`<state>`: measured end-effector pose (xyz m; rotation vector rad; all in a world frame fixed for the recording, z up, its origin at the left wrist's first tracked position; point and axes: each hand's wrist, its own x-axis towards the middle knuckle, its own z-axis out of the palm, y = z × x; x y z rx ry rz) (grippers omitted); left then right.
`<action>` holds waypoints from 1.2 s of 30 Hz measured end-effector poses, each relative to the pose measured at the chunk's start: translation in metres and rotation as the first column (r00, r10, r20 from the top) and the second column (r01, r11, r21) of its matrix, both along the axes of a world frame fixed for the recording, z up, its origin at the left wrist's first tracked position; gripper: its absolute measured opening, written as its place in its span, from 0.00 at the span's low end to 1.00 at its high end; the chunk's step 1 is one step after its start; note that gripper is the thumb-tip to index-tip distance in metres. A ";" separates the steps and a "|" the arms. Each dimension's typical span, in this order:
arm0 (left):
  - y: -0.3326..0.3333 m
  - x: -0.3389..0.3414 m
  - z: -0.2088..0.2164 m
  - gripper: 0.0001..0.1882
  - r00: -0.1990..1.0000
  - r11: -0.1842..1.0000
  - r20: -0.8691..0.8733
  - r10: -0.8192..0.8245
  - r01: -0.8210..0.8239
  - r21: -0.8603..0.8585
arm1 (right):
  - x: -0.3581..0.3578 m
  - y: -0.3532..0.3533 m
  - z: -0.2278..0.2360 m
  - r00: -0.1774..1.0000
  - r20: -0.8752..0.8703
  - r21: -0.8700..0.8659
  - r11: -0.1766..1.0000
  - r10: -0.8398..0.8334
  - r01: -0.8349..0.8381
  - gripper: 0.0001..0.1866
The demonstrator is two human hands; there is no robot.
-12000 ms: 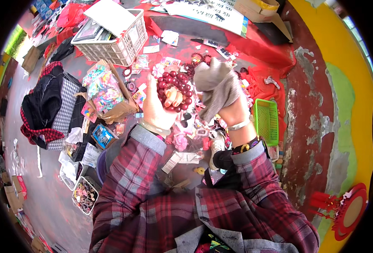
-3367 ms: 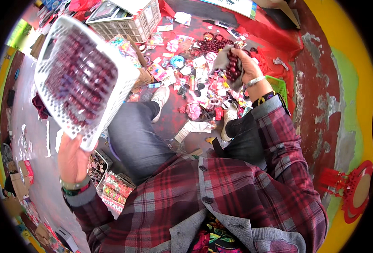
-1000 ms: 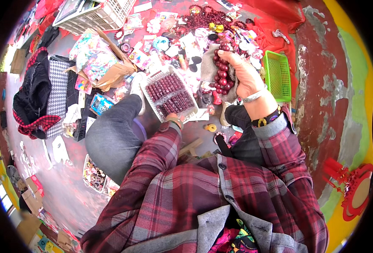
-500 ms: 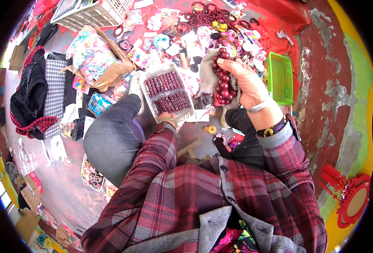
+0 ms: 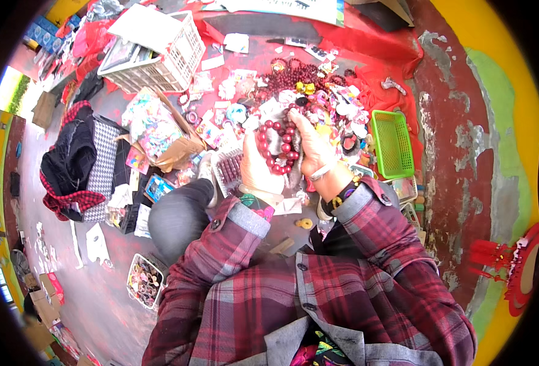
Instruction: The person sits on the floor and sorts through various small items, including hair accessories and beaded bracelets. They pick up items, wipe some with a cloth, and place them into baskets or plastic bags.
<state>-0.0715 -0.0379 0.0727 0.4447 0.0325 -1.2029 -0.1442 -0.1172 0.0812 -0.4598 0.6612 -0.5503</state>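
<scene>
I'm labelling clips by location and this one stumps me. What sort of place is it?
Probably a cluttered storeroom or workspace for cheap accessories, though I can't be sure. Signs: a heap of dark red beads, a cardboard box stuffed with colourful small goods, and a loaded white crate.

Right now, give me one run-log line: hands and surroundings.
left hand: cupped by red bead strand | right hand: holding same strand | white basket: partly behind left hand | green basket: right of hands

Beads (image 5: 286,138): I see glossy dark-red rounds, looped, held just toward twelve o'clock from view centre.
Cloth (image 5: 275,144): grey, crumpled, partly hidden behind them.
</scene>
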 end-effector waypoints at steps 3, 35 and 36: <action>0.017 0.007 0.010 0.15 0.133 0.922 0.981 -0.142 -0.342 0.180 | 0.015 0.004 0.015 0.999 -0.001 -0.054 0.998 -0.038 0.038 0.14; 0.005 0.065 -0.008 0.08 0.929 0.984 0.323 -0.180 0.168 0.064 | -0.025 -0.065 0.009 0.947 0.208 -0.110 0.956 -0.245 0.271 0.25; 0.004 0.064 -0.008 0.09 0.918 0.982 0.348 -0.191 0.178 0.070 | -0.022 -0.061 0.014 0.947 0.227 -0.131 0.957 -0.226 0.260 0.25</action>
